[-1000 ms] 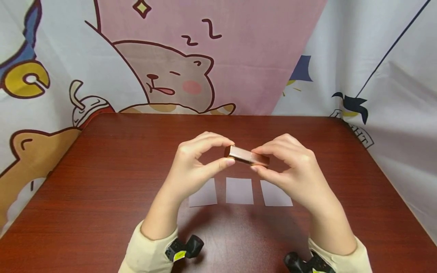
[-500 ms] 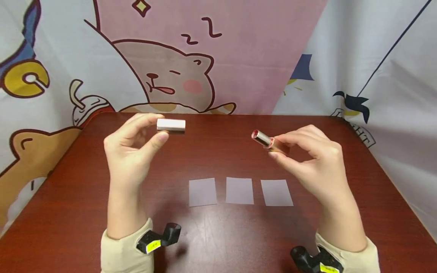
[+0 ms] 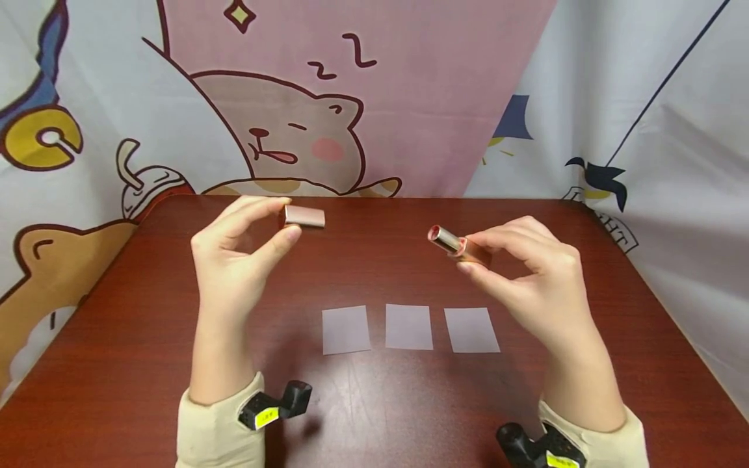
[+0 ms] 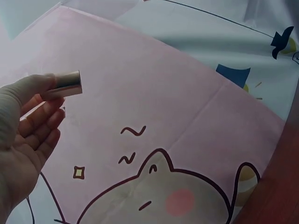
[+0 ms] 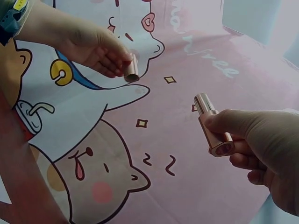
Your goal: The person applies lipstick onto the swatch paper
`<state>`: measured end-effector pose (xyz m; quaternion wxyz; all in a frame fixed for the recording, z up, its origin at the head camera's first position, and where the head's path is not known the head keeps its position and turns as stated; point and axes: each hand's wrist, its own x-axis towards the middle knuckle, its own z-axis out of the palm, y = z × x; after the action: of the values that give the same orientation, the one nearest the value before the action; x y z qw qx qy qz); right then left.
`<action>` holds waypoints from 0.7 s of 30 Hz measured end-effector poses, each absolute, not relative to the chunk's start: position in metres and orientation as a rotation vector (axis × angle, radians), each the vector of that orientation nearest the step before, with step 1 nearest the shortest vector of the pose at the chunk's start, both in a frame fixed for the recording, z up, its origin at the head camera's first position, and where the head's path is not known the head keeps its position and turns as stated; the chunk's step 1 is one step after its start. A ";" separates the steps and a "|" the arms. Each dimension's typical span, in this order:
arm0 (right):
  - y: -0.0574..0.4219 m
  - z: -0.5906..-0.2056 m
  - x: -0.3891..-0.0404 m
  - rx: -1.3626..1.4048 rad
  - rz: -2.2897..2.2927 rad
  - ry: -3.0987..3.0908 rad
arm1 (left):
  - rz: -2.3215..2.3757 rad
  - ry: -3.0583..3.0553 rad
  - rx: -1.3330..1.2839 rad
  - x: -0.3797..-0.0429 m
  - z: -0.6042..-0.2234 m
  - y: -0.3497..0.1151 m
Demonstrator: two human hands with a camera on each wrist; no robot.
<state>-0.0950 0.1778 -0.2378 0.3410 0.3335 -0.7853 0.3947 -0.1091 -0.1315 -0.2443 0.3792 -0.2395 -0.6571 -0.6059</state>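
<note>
My left hand [image 3: 236, 260] pinches a rose-gold lipstick cap [image 3: 305, 216] between thumb and fingers, held up over the far left part of the table. The left wrist view shows the same cap [image 4: 67, 84] gripped near one end. On the right, my right hand [image 3: 538, 279] holds the uncapped lipstick [image 3: 447, 239] by its base, its metal inner tube pointing up and left. Reddish colour shows at the tube's mouth. In the right wrist view the lipstick [image 5: 212, 126] sits between thumb and fingers, well apart from the cap [image 5: 132, 70].
Three white paper squares lie in a row on the brown table: a left one [image 3: 346, 330], a middle one [image 3: 409, 327] and a right one [image 3: 472, 330]. Behind the table [image 3: 374, 416] hangs a printed cartoon cloth [image 3: 421, 97]. Each wrist wears a black camera.
The hands were together on the closed lipstick; the cap has come off and they have moved apart. In the last half second the left hand has shifted slightly right with the cap.
</note>
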 end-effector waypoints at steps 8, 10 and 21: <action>0.178 -0.239 -0.095 0.841 1.032 -2.051 | -1.516 -1.780 -0.535 -0.117 -0.252 -0.139; 0.178 -0.239 -0.095 0.837 1.035 -2.048 | -1.518 -1.791 -0.526 -0.119 -0.255 -0.140; 0.179 -0.239 -0.097 0.819 1.040 -2.025 | -1.456 -1.900 -0.483 -0.134 -0.273 -0.150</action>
<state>-0.0969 0.1791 -0.2388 0.3535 0.3167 -0.7830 0.4021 -0.1345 -0.1502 -0.2732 0.3426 -0.1859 -0.7310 -0.5600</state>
